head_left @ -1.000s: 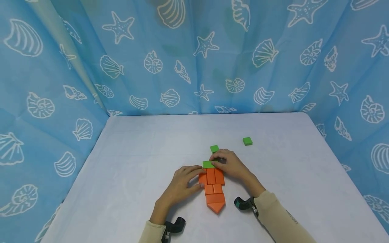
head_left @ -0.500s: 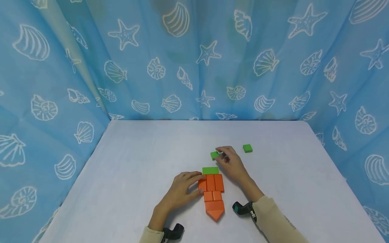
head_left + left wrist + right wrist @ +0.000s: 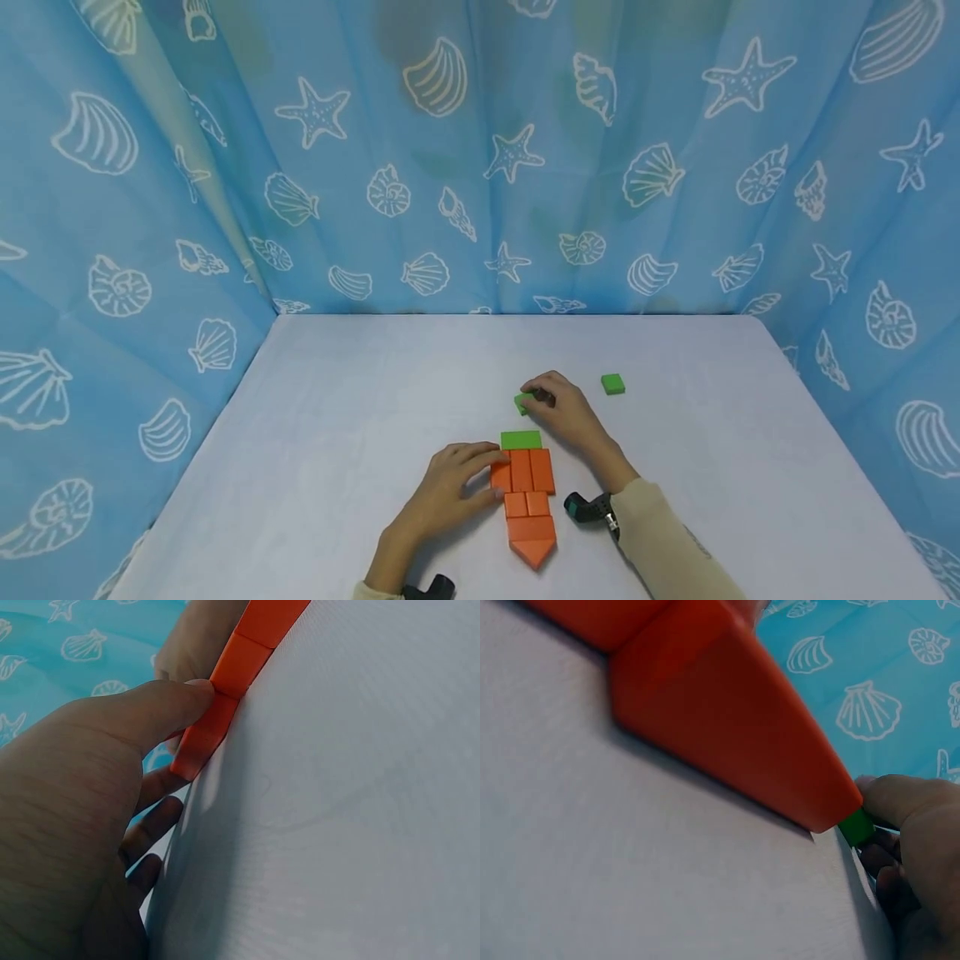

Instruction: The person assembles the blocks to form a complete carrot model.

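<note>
Orange blocks lie flat in an arrow-like layout, with a pointed block (image 3: 533,552) nearest me. A green rectangular block (image 3: 521,439) sits against the far end of the upright orange ones. My left hand (image 3: 453,483) holds the leftmost orange block (image 3: 500,477), index finger at its far end and thumb at its near end; the left wrist view shows the thumb (image 3: 169,712) on its edge. Beyond the layout, my right hand (image 3: 566,412) pinches a small green square block (image 3: 522,404) between thumb and index finger, which partly hide it.
Another green square block (image 3: 612,384) lies on the white tabletop (image 3: 360,400), to the right of my right hand. A blue curtain (image 3: 480,192) with shell prints hangs along the back and sides. Each wrist wears a black camera mount.
My right hand has left the green rectangle and moved away from me to the small green square, now between its fingers and shifted slightly left. My left hand stays put; the head view has tilted up.
</note>
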Action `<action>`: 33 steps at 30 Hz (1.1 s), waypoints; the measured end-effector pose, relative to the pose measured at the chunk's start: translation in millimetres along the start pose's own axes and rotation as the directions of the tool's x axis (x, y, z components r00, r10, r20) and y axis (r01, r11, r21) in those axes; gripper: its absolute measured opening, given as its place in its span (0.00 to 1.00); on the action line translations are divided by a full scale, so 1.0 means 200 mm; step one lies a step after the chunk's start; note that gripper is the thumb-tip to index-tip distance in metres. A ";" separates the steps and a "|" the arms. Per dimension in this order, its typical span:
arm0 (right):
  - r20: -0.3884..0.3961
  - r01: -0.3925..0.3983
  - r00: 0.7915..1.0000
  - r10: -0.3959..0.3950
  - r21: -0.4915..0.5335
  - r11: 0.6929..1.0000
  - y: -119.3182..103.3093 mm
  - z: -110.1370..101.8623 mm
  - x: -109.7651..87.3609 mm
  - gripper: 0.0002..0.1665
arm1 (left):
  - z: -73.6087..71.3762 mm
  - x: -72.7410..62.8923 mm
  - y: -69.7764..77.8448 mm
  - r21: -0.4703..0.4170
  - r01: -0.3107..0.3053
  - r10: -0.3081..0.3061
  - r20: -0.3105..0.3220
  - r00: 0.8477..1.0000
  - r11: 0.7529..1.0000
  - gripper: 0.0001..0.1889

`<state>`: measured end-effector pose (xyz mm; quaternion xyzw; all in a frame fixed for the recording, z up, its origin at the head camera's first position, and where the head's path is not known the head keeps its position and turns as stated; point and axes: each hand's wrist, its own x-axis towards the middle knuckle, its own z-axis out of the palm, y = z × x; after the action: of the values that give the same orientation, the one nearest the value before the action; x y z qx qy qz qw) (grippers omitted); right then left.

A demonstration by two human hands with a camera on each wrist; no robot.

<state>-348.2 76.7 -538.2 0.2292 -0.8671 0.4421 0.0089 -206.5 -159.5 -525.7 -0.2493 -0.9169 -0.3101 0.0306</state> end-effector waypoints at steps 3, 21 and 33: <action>0.040 0.013 0.999 -0.012 -0.018 1.000 0.00 -0.01 -0.02 0.16 | 0.01 0.00 0.00 0.004 0.009 -0.009 0.004 1.000 1.000 0.25; 0.082 -0.028 0.996 0.032 -0.043 0.999 -0.02 -0.10 -0.09 0.14 | 0.01 0.00 0.00 0.029 0.021 -0.022 0.010 1.000 0.999 0.25; 0.010 -0.052 0.999 0.052 -0.045 0.998 -0.02 -0.09 -0.14 0.11 | -0.02 0.00 0.01 0.040 0.005 -0.006 0.024 1.000 0.999 0.26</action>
<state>-325.7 99.2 -529.7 0.2088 -0.8825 0.4214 -0.0025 -205.8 -159.7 -521.8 -0.2499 -0.9239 -0.2889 0.0234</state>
